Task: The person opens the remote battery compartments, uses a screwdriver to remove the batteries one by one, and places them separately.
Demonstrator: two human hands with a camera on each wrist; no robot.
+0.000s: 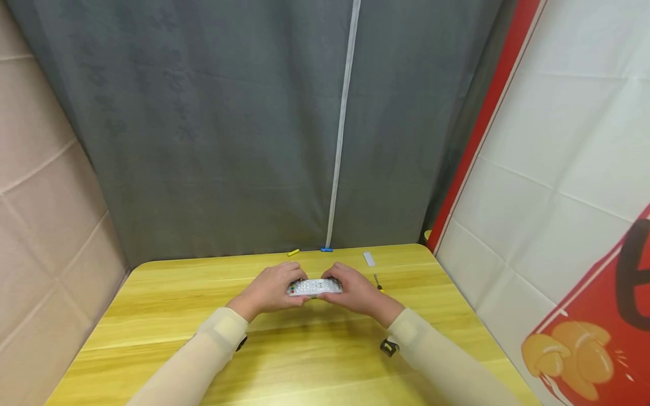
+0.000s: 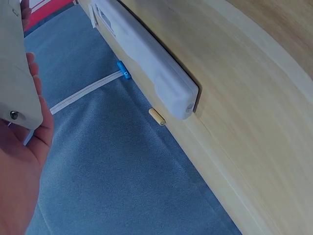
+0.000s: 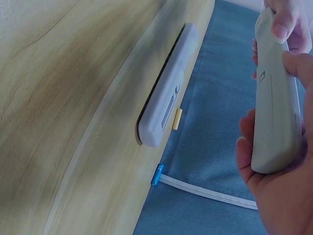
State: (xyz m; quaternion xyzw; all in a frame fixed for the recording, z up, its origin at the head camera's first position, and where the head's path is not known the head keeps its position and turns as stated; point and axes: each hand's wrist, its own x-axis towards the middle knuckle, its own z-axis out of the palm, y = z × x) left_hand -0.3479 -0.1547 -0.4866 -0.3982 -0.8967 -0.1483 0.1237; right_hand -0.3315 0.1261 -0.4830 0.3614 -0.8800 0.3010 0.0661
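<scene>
Between both hands a white remote control [image 1: 315, 286] is held level, its buttons facing up in the head view. My left hand [image 1: 276, 287] grips its left end, and my right hand [image 1: 352, 290] grips the right end. From below, the right wrist view shows the smooth back of the remote control [image 3: 276, 107]. A second white remote [image 2: 151, 58] lies on the table under the hands in both wrist views, a recessed opening in its upper side. The held remote and hands hide it in the head view.
On the wooden table [image 1: 162, 299], a yellow battery [image 1: 293, 252] and a blue battery [image 1: 326, 250] lie at the far edge. A white battery cover [image 1: 369, 259] and a small screwdriver [image 1: 378, 285] lie right of the hands. A grey curtain [image 1: 228, 141] hangs behind.
</scene>
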